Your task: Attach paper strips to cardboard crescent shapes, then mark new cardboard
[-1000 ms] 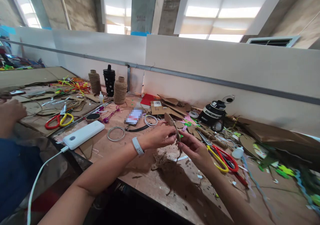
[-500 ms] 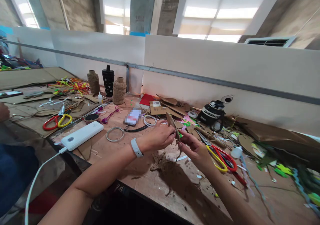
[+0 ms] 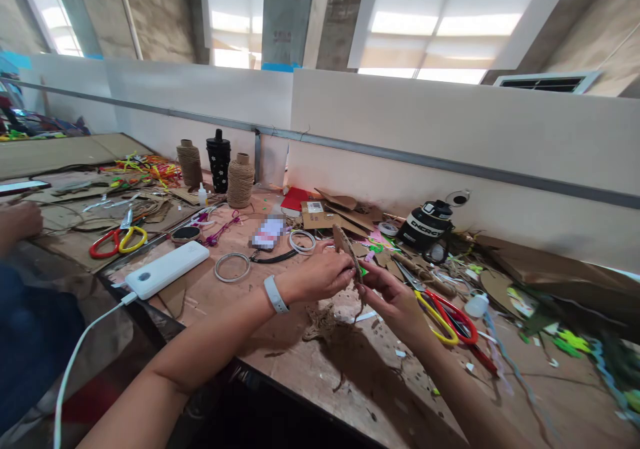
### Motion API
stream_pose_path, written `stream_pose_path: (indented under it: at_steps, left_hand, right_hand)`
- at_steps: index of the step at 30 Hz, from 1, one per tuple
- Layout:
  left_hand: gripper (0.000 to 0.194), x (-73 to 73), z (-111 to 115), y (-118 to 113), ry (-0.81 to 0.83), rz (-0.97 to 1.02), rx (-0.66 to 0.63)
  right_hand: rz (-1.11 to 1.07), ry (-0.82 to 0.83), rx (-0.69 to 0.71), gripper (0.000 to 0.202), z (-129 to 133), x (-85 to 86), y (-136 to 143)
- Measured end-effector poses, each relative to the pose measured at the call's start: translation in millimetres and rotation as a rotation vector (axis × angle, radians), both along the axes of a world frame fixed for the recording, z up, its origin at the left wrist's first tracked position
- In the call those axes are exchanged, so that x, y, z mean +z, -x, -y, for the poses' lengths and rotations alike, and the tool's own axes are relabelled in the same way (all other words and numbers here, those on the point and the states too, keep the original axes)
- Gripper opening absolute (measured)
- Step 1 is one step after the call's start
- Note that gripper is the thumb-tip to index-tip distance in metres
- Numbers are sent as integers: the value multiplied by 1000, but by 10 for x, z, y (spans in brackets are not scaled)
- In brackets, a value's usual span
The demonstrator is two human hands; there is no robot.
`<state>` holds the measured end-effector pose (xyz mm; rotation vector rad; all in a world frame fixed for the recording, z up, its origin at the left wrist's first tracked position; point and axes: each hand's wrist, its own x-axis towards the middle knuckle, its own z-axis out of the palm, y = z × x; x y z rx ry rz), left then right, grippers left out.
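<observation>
A flat brown cardboard piece (image 3: 345,242), edged with twine, is held on edge above the table. My left hand (image 3: 323,272), with a pale band on its wrist, pinches it from the left near its lower half. On the other side, the fingers of my right hand (image 3: 393,296) grip its lower right edge. A small bright green bit shows between the hands. Below them a loose tangle of twine (image 3: 320,322) lies on the table. Scissors with red and yellow handles (image 3: 453,319) rest just right of my right hand.
A white power bank (image 3: 167,270) with a cable lies at the left, near more scissors (image 3: 119,241). Twine spools (image 3: 241,181) and a black tumbler (image 3: 219,162) stand behind. At the back right are a black bottle (image 3: 425,226) and cardboard scraps. Another person's hand (image 3: 20,222) is far left.
The other person's hand has come further into view at the left. The whole view has shifted slightly. My hands keep nearly the same hold on the cardboard piece.
</observation>
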<state>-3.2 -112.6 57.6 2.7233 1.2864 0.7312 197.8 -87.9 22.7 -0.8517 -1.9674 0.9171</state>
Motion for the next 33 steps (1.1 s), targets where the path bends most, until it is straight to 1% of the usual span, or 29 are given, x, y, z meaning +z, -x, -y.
stream_pose_path:
  at_steps: [6,12,15,20,25,29,33]
  left_hand:
    - [22,-27,-18,2,-7,34,-11]
    - [22,-68,-89,-6,-2,17,-12]
    - [24,-42,-147,-18,11,-14,-23]
    - [23,44,-257,-45,18,-59,-88]
    - [23,68,-352,-82,8,-71,-110]
    - [24,87,-370,-94,37,-106,-126]
    - [24,106,-353,-84,70,-117,-135]
  right_hand:
    - [6,5,7,50,-10,-11,3]
    - [2,11,-12,51,-23,4,-2]
    - [7,15,-24,52,-46,13,-19]
    - [0,30,-60,50,-114,-11,-83]
    - [35,24,-98,50,-155,-3,-139]
    - [52,26,-98,48,-163,-17,-157]
    - [93,-26,-128,46,-174,-83,-171]
